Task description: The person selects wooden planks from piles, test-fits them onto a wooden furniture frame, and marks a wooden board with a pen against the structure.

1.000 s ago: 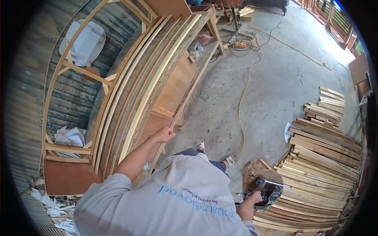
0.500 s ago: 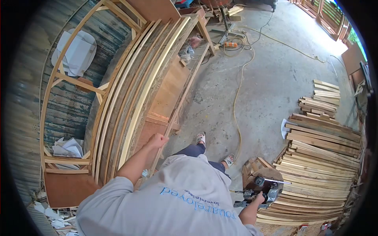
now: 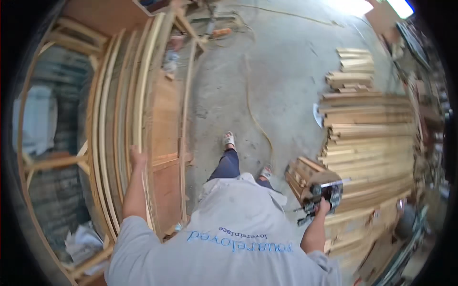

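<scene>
My left hand (image 3: 138,156) is over the long curved wooden strips (image 3: 144,76) on the left bench; its fingers are smeared by motion, so contact and grip cannot be made out. On the right, my right hand (image 3: 324,206) is closed on a dark power tool (image 3: 312,209). This tool is beside other black tools (image 3: 330,191) on the round top of a wooden stool (image 3: 319,178).
Wooden slats (image 3: 367,143) lie in rows on the floor at the right. A yellow cord (image 3: 253,112) crosses the concrete floor ahead of my feet. A wooden frame (image 3: 56,163) stands at the far left. Dark clutter lines the right edge.
The view has turned, with the bench and slats shifting left and upright in the picture. My left hand has moved left from the bench's near edge onto the strips. My right hand stays at the tool.
</scene>
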